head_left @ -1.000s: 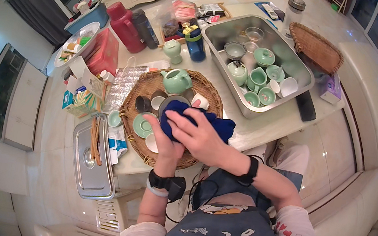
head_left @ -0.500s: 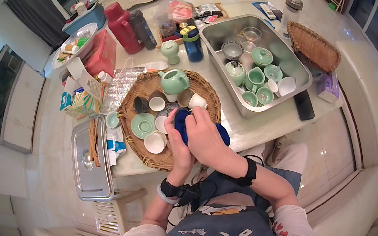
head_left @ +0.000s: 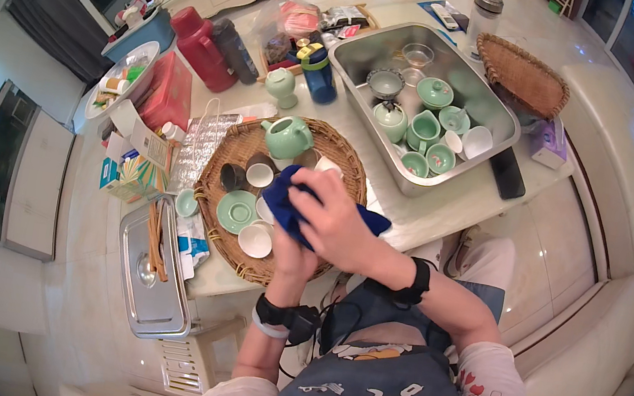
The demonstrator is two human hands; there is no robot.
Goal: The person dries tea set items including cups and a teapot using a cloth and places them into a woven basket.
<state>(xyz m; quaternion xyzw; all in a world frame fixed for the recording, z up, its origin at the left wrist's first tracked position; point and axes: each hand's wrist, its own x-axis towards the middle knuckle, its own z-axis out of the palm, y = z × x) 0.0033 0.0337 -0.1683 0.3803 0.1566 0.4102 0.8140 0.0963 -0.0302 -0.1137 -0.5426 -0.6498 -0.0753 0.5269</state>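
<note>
A dark blue cloth [head_left: 280, 200] is bunched between my two hands over the near right part of a round woven tray [head_left: 216, 161]. My right hand [head_left: 340, 220] presses on it from above with fingers curled. From below, my left hand [head_left: 295, 257] grips the cloth; most of its fingers are hidden. Whether something lies inside the cloth I cannot tell. On the tray stand a green teapot [head_left: 289, 139], a green saucer [head_left: 237, 211], a white cup [head_left: 255, 240] and a dark cup [head_left: 232, 177]. Another white-lined cup [head_left: 260, 175] sits close to the cloth.
Right of the tray, a deep steel basin [head_left: 499, 148] holds several green and white tea pieces. A black phone [head_left: 508, 175] lies beside it. Behind stand a blue bottle [head_left: 317, 74], a green vase-like jar [head_left: 280, 88] and a red thermos [head_left: 203, 51]. A steel lid [head_left: 140, 240] is at left.
The cloth has shifted slightly left and up and now covers more between my hands. My right hand's fingers have moved over its top; my left hand has turned lower beneath it.
</note>
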